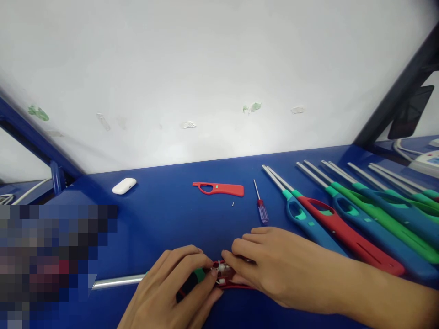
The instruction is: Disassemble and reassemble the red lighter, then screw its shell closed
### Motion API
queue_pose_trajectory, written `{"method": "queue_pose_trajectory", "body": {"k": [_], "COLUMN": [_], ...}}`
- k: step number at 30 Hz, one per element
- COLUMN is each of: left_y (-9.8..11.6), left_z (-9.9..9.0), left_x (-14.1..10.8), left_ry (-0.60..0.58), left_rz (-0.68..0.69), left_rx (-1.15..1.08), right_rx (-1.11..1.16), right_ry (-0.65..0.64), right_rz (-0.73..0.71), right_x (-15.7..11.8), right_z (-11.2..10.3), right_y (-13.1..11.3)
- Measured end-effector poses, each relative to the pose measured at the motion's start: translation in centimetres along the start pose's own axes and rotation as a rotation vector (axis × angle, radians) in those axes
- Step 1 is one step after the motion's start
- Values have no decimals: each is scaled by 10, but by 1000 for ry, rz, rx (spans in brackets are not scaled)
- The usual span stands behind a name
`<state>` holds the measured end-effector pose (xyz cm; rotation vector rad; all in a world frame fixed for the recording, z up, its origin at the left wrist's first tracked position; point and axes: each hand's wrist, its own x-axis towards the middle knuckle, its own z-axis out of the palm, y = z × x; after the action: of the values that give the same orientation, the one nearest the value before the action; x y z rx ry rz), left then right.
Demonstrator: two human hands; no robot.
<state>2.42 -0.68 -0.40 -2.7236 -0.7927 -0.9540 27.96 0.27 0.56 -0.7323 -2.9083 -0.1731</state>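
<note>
An opened red long-nosed lighter (236, 287) lies on the blue table, its metal tube (120, 281) pointing left. My left hand (178, 283) is closed around its trigger end, thumb and fingertips at the inner parts. Fingers of my right hand (264, 265) close on the handle part, beside a clear piece (224, 269) inside the shell. Much of the lighter is hidden under both hands. Beyond them lies the loose red half shell (219, 188), with a tiny screw (233, 204) near it. A screwdriver (261, 208) with a red and purple handle rests above my right hand.
Several assembled long lighters (343, 219) in blue, red and green lie in a row at the right. A white earphone case (124, 186) sits at the back left. The white wall (212, 82) rises behind the blue table (164, 205). A blurred patch covers the left edge.
</note>
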Motion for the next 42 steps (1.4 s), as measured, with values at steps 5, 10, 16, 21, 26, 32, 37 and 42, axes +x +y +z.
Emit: {"method": "queue_pose_trajectory", "body": {"k": [5, 10, 16, 21, 26, 32, 37, 42], "left_y": [2, -5, -28, -40, -42, -27, -17, -14], "left_z": [2, -8, -41, -43, -38, -29, -13, -9], "left_x": [-5, -15, -33, -41, -39, -43, -42, -34], "left_ry": [-2, 19, -155, -298, -286, -285, -244, -250], "left_rz": [-25, -117, -293, -405, -456, -349, -202, -187], "left_rx": [-34, -71, -53, -178, -258, -95, 17, -1], "right_rx": [-7, -33, -47, 17, 20, 41, 38, 15], "right_ry": [54, 182, 196, 172, 129, 135, 188, 222], "right_rz": [0, 73, 73, 87, 87, 126, 162, 326], "right_x": [-1, -1, -3, -4, -3, -5, -5, 0], "right_z": [1, -3, -6, -6, -7, -4, -5, -2], "right_y": [-2, -5, -3, -3, -2, -1, 0, 14]}}
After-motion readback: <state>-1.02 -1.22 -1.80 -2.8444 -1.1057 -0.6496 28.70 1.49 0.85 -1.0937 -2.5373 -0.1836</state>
